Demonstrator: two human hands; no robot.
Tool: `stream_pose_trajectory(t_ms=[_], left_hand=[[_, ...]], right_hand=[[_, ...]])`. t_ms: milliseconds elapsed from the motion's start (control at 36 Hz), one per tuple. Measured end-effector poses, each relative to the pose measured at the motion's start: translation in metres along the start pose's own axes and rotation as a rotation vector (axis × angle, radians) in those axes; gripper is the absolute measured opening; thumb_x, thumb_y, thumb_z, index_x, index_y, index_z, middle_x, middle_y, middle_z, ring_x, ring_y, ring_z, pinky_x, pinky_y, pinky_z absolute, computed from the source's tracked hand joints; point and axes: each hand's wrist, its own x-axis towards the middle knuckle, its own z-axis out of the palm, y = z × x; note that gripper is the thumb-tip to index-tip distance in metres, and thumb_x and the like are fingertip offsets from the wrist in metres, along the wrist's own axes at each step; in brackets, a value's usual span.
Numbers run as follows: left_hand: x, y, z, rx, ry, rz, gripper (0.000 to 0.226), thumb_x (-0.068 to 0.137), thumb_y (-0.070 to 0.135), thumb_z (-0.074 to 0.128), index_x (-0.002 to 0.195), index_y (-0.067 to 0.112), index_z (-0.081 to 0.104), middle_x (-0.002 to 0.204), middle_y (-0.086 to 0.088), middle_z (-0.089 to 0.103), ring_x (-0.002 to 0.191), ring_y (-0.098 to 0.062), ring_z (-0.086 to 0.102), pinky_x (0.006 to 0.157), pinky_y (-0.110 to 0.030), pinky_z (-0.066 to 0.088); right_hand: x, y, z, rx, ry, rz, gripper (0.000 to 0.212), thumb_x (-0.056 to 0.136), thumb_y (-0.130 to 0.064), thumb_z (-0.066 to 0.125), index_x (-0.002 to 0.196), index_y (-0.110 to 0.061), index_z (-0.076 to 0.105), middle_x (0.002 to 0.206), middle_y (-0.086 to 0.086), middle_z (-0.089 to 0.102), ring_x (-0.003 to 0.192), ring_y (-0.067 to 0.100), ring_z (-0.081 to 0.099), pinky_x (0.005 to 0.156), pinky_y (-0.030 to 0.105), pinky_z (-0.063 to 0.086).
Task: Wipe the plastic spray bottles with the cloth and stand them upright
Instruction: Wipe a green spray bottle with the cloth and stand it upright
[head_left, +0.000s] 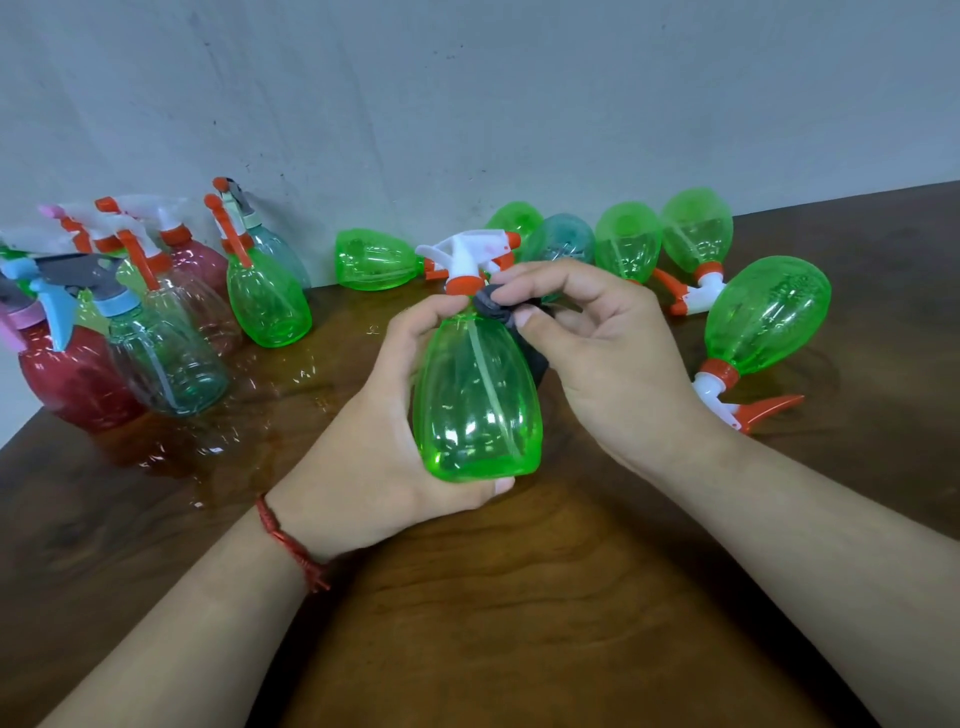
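- Gripping a green bottle (478, 400) round its belly with the left hand (374, 415), fingers curled behind the neck and one fingertip showing under the base.
- Pinching a dark cloth (493, 306) between thumb and fingers of the right hand (597, 353), pressed to the bottle's shoulder just below its orange collar.
- Rest of the cloth trailing down behind the bottle's right side, under the right palm.
- Bottle see-through, held off the table (519, 597) in front of the chest, near upright with its base tipped toward the camera.
- White sprayer (470, 252) on top, orange nozzle pointing right.
- Red thread band (291, 545) round the left wrist.
- To the left, standing upright in a cluster by the wall (467, 104):
  - a green stander (267, 296) nearest the hands;
  - a teal stander (166, 364) in front;
  - a red stander (72, 384) at the table's edge;
  - more bottles packed behind, too crowded to count, with white, blue, pink and orange sprayers.
- Behind the hands, lying on its side along the wall, a green lier (374, 260), its neck toward the held sprayer.
- Further right, a row lying base-up toward the wall:
  - a teal lier (558, 241);
  - two green ones (626, 241) side by side;
  - another green base peeking out behind the row.
- Far right, a lone bottle (763, 317) on its side, well apart from the hands, with its orange trigger (769, 408) resting on the table.
- Dark, glossy wood underneath, mirroring the standing cluster.
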Motion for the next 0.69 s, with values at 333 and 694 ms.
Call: stream_pose_trajectory(t_ms=[333,694], left_hand=[[0.002,-0.009,-0.003,0.056,0.25,-0.064,0.117,0.061,0.029,0.1,0.16,0.026,0.037,0.145,0.02,0.06,0.135,-0.004,0.06,0.114,-0.026,0.048],[0.007,-0.008,-0.005,0.057,0.482,-0.173,0.115,0.061,0.025,0.106,0.157,0.028,0.044,0.134,0.022,0.063,0.118,0.019,0.059,0.097,-0.005,0.045]], right_hand=[[-0.004,0.006,0.001,-0.287,-0.102,-0.148,0.031,0.099,0.012,0.061,0.101,-0.009,0.083,0.119,0.003,0.072,0.12,0.021,0.068,0.105,0.039,0.056],[-0.007,0.004,0.003,-0.395,-0.188,-0.18,0.034,0.097,0.009,0.063,0.107,-0.015,0.084,0.12,-0.007,0.074,0.112,0.021,0.071,0.097,0.043,0.059]])
